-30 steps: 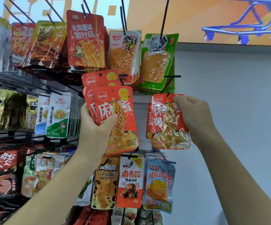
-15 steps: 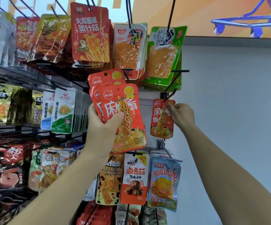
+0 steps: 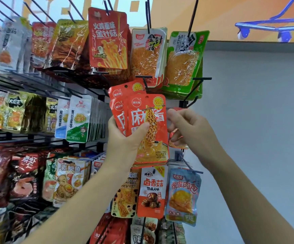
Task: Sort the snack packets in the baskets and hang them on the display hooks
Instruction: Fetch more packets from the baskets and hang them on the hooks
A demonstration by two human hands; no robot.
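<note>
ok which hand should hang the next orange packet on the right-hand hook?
Right, I'd say. The left hand grips the stack of orange-red foil snack packets; the right hand sits beside the stack's edge, just under the black wire hook, with one orange packet partly hidden behind it.

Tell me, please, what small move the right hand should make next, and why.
Probably the right hand should pinch the front glossy orange-red snack packet from the several fanned in the left hand and carry it to the black wire hook, where a matching packet hangs.
</note>
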